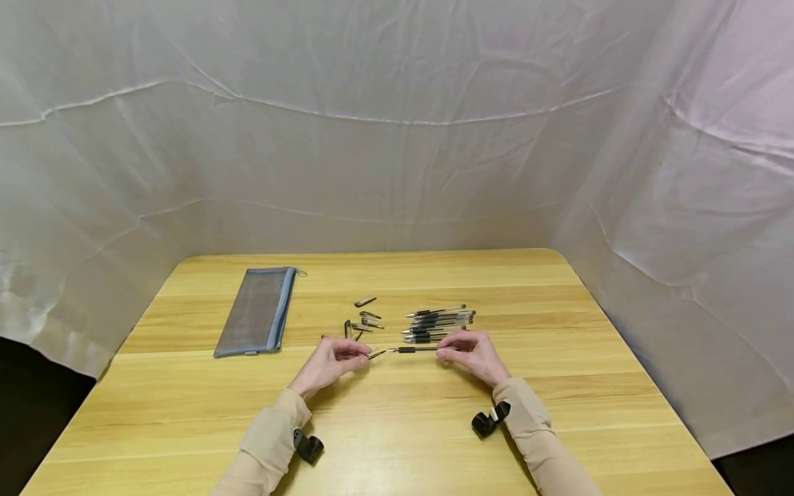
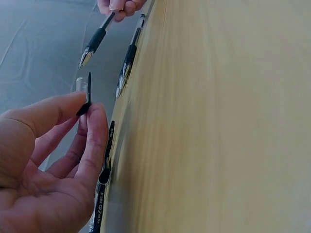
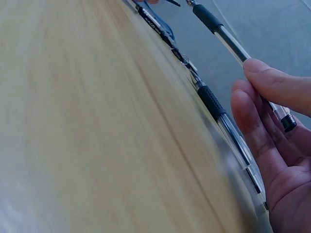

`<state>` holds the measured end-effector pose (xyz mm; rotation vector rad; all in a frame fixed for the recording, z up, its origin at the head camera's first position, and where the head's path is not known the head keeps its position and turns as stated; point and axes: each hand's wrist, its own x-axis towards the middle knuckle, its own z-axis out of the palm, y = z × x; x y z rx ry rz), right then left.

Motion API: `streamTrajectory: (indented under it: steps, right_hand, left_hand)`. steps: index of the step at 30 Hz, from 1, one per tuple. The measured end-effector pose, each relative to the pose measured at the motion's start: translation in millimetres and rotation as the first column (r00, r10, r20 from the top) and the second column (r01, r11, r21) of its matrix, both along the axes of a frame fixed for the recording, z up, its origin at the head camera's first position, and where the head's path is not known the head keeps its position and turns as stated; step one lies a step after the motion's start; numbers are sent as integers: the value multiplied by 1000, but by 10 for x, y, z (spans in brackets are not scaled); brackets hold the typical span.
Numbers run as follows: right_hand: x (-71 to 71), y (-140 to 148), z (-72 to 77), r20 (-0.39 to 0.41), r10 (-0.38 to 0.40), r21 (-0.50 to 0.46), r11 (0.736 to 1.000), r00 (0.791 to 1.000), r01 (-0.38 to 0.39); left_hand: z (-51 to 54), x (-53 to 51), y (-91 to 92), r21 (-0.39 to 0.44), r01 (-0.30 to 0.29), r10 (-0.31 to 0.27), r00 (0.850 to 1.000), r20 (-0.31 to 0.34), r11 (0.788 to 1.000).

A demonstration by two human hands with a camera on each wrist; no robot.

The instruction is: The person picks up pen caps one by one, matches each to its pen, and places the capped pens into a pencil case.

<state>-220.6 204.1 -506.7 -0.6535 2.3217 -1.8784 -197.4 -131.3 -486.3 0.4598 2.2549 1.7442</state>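
Observation:
Between thumb and fingertips my left hand (image 1: 331, 362) pinches a pen cap (image 2: 86, 94), clear with a black clip, its open end toward the right. My right hand (image 1: 474, 355) holds an uncapped gel pen (image 1: 409, 350) near its rear end, with a black rubber grip and the tip pointing left at the cap. A small gap separates tip and cap in the left wrist view. Just beyond my right hand lies a row of several uncapped pens (image 1: 440, 322). Several loose caps (image 1: 371, 322) lie beyond my left hand, some partly hidden by it.
A blue-edged mesh zip pouch (image 1: 257, 310) lies flat on the left of the wooden table (image 1: 397, 441). Pale fabric (image 1: 397, 172) hangs behind the table and along both sides.

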Motion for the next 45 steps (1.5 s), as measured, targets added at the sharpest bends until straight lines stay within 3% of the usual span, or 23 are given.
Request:
streamTrajectory:
  steps: [11, 31, 45]
  right_hand:
    - [-9, -18, 0, -5, 6, 16, 1000, 1000, -6]
    - [-21, -45, -9, 3, 61, -16, 998, 998, -61]
    - [-2, -91, -25, 9, 91, -21, 996, 996, -90]
  left_hand:
    - [19, 1, 12, 28, 48, -49, 999, 22, 998]
    - [30, -10, 70, -9, 69, -68, 997, 33, 998]
    - [-6, -9, 84, 14, 79, -79, 997, 19, 997]
